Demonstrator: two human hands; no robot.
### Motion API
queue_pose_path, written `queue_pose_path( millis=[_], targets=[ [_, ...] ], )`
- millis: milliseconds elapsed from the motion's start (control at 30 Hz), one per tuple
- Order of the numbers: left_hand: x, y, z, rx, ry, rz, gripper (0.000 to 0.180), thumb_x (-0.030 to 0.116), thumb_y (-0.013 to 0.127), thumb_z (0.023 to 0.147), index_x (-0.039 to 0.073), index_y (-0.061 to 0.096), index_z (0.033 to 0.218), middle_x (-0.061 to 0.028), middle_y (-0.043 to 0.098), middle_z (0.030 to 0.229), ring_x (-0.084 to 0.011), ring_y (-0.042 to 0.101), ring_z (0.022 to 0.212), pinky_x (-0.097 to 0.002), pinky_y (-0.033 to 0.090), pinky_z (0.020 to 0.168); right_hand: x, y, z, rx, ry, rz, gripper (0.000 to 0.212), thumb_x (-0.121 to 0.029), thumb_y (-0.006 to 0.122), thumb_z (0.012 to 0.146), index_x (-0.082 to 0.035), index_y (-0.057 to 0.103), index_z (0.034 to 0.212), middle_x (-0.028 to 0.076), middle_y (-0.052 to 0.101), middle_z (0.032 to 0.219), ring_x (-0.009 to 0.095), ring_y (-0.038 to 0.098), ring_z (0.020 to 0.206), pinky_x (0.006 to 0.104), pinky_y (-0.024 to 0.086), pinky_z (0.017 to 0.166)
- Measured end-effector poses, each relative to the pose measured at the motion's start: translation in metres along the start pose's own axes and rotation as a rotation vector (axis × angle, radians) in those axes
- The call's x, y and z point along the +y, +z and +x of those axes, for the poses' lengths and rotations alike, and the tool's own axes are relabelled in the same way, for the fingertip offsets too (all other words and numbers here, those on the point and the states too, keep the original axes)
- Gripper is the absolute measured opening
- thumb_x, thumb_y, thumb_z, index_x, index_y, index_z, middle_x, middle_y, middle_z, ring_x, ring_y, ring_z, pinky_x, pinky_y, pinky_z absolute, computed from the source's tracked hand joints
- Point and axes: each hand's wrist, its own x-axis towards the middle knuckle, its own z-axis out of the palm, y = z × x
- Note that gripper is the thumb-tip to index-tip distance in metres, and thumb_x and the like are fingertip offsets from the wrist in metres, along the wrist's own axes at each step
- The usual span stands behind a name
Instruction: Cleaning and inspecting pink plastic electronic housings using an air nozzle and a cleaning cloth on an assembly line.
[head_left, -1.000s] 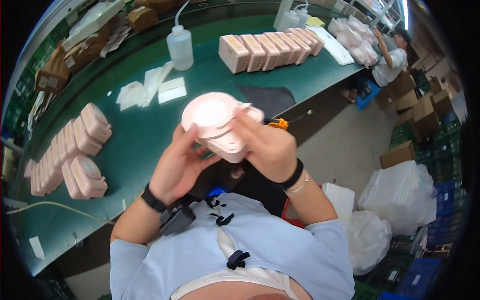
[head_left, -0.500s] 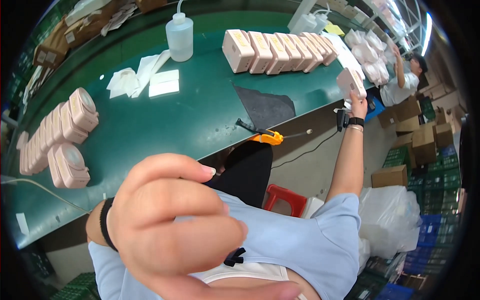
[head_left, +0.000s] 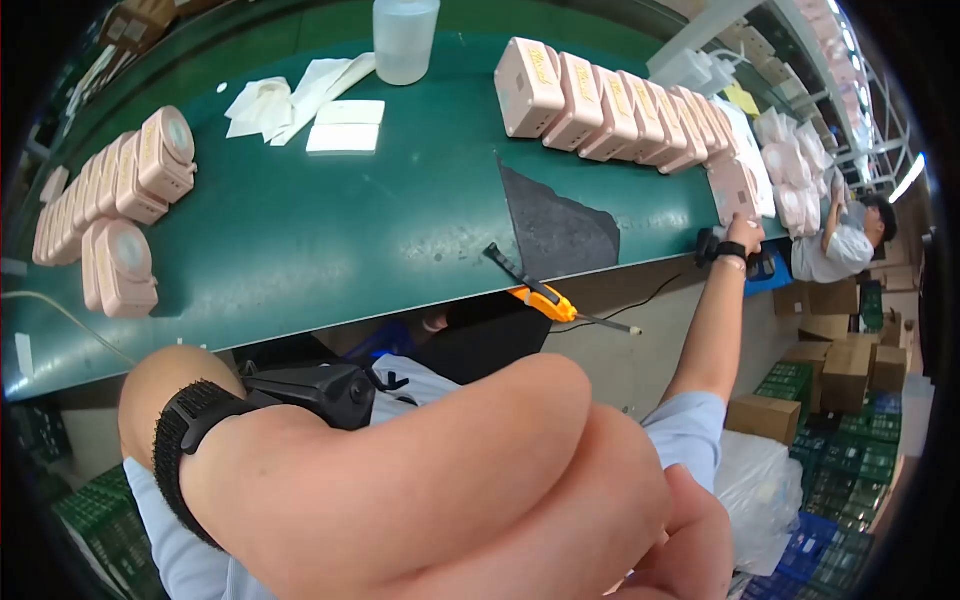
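One pale-pink device, two o'clock, is now coming up against or near the end of its matching row, apparently joining it, right hand pinching its near edge; left hand, six o'clock, is curling, contents untellable.

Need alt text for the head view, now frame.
Wearer's right hand holds a pale pink device at the right of a green worktable, beside a row of similar devices. Left hand looms large in the foreground; more pink devices stand at left.
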Motion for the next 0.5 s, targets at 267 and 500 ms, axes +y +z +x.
queue_pose_path(
  millis=[267,500],
  targets=[
    [-0.035,-0.002,0.009,-0.287,-0.042,0.112,0.022,0.016,0.066,0.068,0.016,0.058,0.088,0.0005,0.052,0.086,-0.0164,0.053,0.074,-0.0285,0.045,0.069,-0.108,-0.006,-0.113,-0.967,-0.240,0.328,0.046,-0.018,0.081,0.069,0.006,0.066,0.106,0.012,0.069,0.090,0.019,0.062,0.068,0.0292,0.048,0.061],
    [-0.077,0.010,-0.065,-0.657,-0.357,-0.004,0.024,0.018,0.071,0.074,0.011,0.058,0.093,-0.0029,0.056,0.086,-0.0229,0.060,0.081,-0.0354,0.048,0.069,-0.111,0.047,-0.094,-0.806,-0.300,0.268,0.027,-0.010,0.071,0.076,0.005,0.069,0.099,0.008,0.070,0.084,0.019,0.063,0.070,0.0310,0.048,0.061]
  ],
)
